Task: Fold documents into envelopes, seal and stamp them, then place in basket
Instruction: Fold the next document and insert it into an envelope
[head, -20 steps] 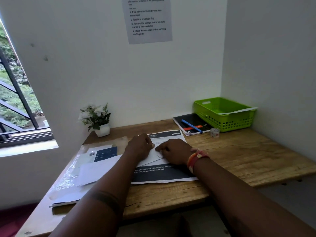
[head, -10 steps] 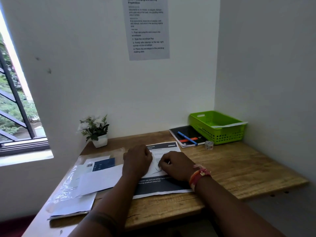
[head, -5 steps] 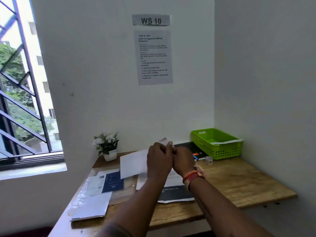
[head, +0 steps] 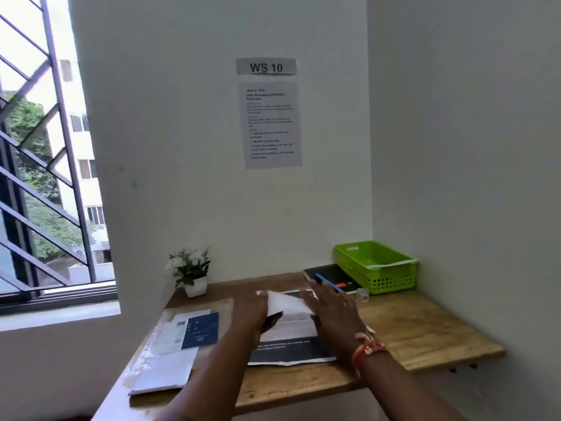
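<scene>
- Left hand (head: 253,311) raised a little above the surface, gripping a white folded paper or envelope (head: 285,302) by its left end; motion blur hides which of the two it is.
- Right hand (head: 332,311) released, fingers spread and fairly straight, hovering just right of that white piece; cannot tell whether touching it. Red-orange band (head: 365,350) on the wrist.
- Beneath both hands, lying flat on the wooden surface (head: 425,329): a printed sheet (head: 291,349) with a dark band and white lettering along its near edge.
- To the left of the sheet, a clear plastic sleeve (head: 151,350) holding papers, a dark blue card (head: 202,329) lying on top, and a white envelope (head: 164,375) near the front left edge.
- Far right corner: green basket (head: 379,281) standing against the walls, a white paper (head: 391,264) resting across its rim.
- Just left of the basket, a black notebook (head: 331,273) with a blue pen (head: 326,281) on it; a small clear object (head: 362,294) just in front of the basket.
- Back left of the surface: small white pot with white flowers (head: 191,270).
- On the wall above: a "WS 10" label (head: 266,66) and a printed instruction sheet (head: 270,124).
- Far left: barred window (head: 36,177) with trees and a building outside.
</scene>
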`<state>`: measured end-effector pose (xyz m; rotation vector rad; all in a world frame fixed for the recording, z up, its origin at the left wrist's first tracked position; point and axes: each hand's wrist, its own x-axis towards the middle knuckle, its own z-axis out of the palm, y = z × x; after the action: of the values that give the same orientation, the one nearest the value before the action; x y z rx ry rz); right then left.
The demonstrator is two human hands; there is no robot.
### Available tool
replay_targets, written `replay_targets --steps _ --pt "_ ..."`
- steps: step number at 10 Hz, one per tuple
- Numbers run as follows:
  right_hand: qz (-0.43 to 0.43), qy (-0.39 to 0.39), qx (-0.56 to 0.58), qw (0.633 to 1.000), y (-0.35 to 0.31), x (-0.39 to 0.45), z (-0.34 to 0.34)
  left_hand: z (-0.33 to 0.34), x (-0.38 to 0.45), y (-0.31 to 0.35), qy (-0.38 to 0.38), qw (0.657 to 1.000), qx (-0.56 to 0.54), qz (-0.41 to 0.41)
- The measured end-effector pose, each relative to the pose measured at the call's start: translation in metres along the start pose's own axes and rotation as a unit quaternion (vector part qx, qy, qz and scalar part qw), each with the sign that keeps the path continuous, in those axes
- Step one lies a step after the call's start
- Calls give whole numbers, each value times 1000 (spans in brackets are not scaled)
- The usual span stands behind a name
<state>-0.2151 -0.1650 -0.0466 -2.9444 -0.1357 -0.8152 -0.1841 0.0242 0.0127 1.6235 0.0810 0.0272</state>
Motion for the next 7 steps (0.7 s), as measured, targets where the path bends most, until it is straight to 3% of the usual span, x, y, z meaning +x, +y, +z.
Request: replay_targets --steps 1,3,4,5,6,7 --pt "-3 -96 27 995 7 -7 13 -9 20 -35 14 994 106 -28" --pt "2 -156 68 985 7 -8 11 -7 37 -37 13 968 250 -1" --pt "20 -181 83 980 5 -10 7 -8 29 -46 28 906 417 68" --pt "50 -169 130 976 2 -9 2 -4 26 -53 39 863 490 112" --pt "65 -169 135 974 3 -7 0 0 17 -59 59 849 512 113" --pt "72 -182 86 977 0 -4 -1 7 9 -62 83 785 590 171"
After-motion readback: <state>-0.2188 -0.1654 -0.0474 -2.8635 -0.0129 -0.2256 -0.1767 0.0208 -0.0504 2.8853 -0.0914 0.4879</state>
